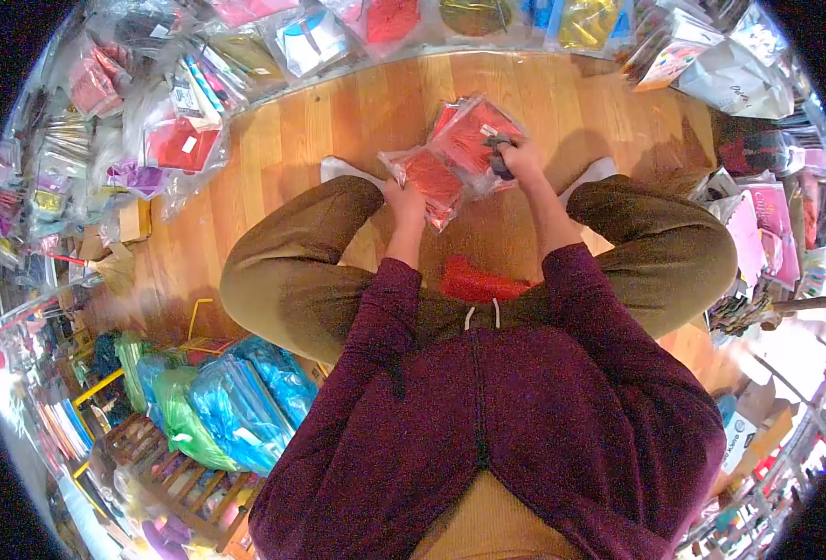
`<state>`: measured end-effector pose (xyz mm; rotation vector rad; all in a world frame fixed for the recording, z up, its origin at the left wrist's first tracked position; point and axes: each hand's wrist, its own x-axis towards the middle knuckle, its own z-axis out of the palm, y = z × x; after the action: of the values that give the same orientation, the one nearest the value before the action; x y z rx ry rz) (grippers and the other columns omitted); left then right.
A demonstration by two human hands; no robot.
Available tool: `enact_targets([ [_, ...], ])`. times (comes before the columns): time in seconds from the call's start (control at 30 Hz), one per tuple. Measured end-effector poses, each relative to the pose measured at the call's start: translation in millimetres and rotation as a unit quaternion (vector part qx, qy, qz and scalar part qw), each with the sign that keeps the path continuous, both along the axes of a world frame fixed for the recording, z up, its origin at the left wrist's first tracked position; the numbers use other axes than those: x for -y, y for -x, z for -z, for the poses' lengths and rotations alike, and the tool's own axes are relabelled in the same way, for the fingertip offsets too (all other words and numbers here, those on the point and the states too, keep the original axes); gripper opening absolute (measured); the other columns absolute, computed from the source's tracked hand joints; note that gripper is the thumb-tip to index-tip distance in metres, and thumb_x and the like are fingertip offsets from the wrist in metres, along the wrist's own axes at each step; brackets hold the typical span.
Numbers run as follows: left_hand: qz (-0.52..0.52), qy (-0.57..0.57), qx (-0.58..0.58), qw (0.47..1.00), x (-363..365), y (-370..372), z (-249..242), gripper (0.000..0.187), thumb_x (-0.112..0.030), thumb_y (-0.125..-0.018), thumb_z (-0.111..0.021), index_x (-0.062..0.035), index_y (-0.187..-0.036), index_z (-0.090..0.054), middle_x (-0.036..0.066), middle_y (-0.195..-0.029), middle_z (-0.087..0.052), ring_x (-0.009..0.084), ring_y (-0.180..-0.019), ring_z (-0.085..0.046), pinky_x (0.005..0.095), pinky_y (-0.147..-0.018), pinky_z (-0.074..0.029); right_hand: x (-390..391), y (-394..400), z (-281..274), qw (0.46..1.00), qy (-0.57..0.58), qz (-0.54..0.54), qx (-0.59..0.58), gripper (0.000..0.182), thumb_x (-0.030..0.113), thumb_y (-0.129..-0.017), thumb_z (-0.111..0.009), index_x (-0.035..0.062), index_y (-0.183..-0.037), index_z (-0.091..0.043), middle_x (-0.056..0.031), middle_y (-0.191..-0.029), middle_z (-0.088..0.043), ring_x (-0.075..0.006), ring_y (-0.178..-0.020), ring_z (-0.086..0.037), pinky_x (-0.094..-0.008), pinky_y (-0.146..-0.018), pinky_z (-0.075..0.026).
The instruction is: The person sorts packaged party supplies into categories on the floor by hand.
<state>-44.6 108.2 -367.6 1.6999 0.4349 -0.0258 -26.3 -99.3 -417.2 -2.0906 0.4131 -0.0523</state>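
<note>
My left hand (403, 198) is closed on the edge of a red packet (430, 181) in clear plastic wrap. My right hand (522, 161) grips a small dark tool (499, 154), too blurred to name. The tool sits over the right side of another red packet (476, 131), which bears a small white label. Part of a further red packet shows beneath that one at its upper left. The two main packets touch or overlap slightly in front of me. Closer in, a red item (483, 278) lies on the floor between my legs.
Plastic-wrapped goods in many colours ring the wooden floor (282, 131), including a red pack (181, 145) at left. Blue bags (245, 401) and a green bag (189, 420) stand behind me at left, by a wooden rack (175, 476). Pink cards (772, 224) are at right.
</note>
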Motion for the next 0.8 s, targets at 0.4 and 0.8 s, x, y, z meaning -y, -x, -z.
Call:
enact_targets([
  [0.4, -0.004, -0.041, 0.016, 0.999, 1.2, -2.4, 13.1, 0.011, -0.007, -0.074, -0.046, 0.0031, -0.077, -0.049, 0.009, -0.069, -0.053, 0.0209, -0.066, -0.052, 0.033, -0.059, -0.04, 13.2, -2.7, 51.2, 0.995, 0.011, 0.096, -0.04, 0.02, 0.014, -0.066, -0.055, -0.0017, -0.079, -0.058, -0.0095, -0.063, -0.057, -0.0144, -0.055, -0.053, -0.0287, -0.051, -0.041],
  [0.8, 0.029, -0.153, -0.029, 0.987, -0.5, -2.5, 14.4, 0.015, -0.003, -0.073, -0.045, 0.0018, -0.087, -0.049, 0.011, -0.078, -0.055, 0.021, -0.072, -0.051, 0.0334, -0.064, -0.039, 11.1, 1.0, 48.1, 0.992, 0.014, 0.106, -0.06, 0.024, 0.018, -0.066, -0.055, -0.0008, -0.082, -0.058, -0.0124, -0.066, -0.058, -0.0175, -0.059, -0.056, -0.0303, -0.055, -0.042],
])
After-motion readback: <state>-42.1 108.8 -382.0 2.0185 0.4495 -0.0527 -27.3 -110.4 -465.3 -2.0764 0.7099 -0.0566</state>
